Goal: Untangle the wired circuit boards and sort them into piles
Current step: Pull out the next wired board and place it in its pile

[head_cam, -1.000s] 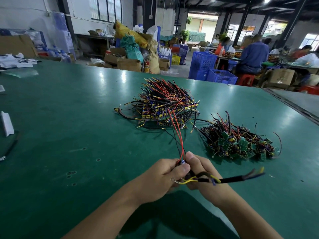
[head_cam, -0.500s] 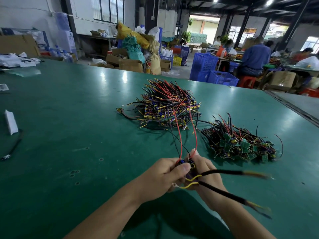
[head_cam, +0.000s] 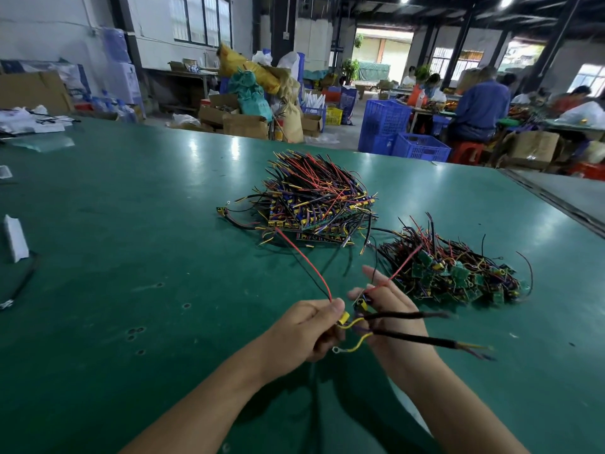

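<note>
Your left hand point(head_cam: 304, 329) pinches a thin red wire point(head_cam: 307, 261) while your right hand point(head_cam: 393, 317) grips a small green wired circuit board point(head_cam: 360, 301) above the near edge of the green tabletop point(head_cam: 131, 257).

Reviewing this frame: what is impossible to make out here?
Head view: what the left hand holds besides the red wire; its curled fingers cover it.
Head view: most of the green board in the right hand; thumb and wires cover it.
Head view: tips of the black cables; motion blur.
Head view: board markings in far pile and near pile; too small.
</note>
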A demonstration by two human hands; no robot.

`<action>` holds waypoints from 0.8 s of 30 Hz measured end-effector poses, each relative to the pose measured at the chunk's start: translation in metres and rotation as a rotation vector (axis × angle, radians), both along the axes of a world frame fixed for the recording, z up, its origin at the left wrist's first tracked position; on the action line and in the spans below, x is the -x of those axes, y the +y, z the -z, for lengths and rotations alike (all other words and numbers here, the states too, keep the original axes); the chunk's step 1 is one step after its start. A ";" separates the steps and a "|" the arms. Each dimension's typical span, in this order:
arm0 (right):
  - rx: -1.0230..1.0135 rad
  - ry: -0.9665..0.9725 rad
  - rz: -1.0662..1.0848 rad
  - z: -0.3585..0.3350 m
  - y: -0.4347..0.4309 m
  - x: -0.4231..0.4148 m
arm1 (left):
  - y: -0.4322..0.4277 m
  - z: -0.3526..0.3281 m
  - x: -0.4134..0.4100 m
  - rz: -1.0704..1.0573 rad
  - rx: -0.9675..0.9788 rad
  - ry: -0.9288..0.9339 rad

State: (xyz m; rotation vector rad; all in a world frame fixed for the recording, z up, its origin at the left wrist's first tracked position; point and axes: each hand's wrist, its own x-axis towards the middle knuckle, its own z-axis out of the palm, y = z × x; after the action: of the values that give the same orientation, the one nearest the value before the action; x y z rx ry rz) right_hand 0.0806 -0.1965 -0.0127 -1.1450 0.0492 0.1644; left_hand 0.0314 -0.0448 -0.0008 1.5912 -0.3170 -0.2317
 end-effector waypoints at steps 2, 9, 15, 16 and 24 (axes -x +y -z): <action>0.050 -0.013 0.049 0.001 -0.003 0.000 | -0.001 0.003 -0.001 0.000 -0.033 -0.013; -0.202 0.071 -0.240 -0.011 -0.008 0.002 | -0.001 0.003 -0.007 -0.142 0.065 0.059; 0.042 -0.266 -0.398 -0.008 -0.013 0.005 | 0.001 0.003 -0.008 -0.165 0.014 0.014; 0.022 -0.241 -0.393 -0.008 -0.014 0.004 | 0.001 0.003 -0.008 -0.164 0.013 0.023; -0.086 -0.251 -0.392 -0.010 -0.015 0.007 | 0.003 0.006 -0.010 -0.040 0.012 0.213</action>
State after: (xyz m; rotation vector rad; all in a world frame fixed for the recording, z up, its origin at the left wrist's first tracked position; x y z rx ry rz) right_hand 0.0736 -0.2118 -0.0026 -1.0720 -0.4032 0.3652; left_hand 0.0411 -0.0422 -0.0067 1.5443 -0.1209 -0.3644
